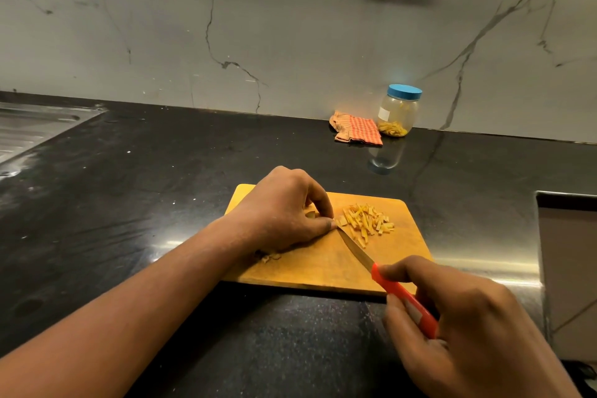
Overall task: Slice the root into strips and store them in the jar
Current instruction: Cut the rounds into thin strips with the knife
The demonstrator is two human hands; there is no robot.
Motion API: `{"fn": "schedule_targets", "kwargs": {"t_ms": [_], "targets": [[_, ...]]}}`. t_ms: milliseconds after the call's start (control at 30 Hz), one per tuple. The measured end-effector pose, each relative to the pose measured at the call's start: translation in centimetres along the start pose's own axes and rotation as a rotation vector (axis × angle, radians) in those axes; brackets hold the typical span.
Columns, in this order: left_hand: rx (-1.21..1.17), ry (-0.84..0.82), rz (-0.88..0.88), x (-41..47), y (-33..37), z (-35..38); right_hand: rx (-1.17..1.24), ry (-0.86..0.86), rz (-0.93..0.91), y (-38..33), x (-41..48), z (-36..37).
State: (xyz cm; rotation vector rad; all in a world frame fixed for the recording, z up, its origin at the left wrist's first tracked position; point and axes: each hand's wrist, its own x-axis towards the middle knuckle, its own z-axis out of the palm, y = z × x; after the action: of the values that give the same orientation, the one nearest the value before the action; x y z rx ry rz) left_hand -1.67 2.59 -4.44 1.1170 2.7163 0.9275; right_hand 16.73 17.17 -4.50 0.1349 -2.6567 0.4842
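Observation:
On the wooden cutting board [329, 271], my left hand [284, 213] pinches a small piece of root [310, 214], mostly hidden under its curled fingers. My right hand [462, 320] grips the orange handle of a knife [358, 250], whose blade tip meets the root at my left fingertips. A pile of yellow strips [366, 220] lies on the board just right of the blade. The clear jar [399, 111] with a blue lid stands at the back by the wall, lid on, some strips at its bottom.
A folded orange checked cloth [357, 129] lies left of the jar. A steel sink drainboard [29, 129] is at the far left of the black counter [145, 191]. Peel scraps [269, 257] lie at the board's left edge. A cut-out edge [568, 203] opens at the right.

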Motion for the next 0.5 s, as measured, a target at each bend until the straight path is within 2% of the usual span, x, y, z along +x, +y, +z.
{"fn": "schedule_targets", "kwargs": {"t_ms": [200,500], "targets": [[0.002,-0.008,0.000,0.1,-0.3,-0.4,-0.016,0.086,0.065,-0.1,0.0,-0.4],[0.033,-0.032,0.098,0.1,0.0,0.2,-0.057,0.079,0.125,-0.1,0.9,0.8]]}}
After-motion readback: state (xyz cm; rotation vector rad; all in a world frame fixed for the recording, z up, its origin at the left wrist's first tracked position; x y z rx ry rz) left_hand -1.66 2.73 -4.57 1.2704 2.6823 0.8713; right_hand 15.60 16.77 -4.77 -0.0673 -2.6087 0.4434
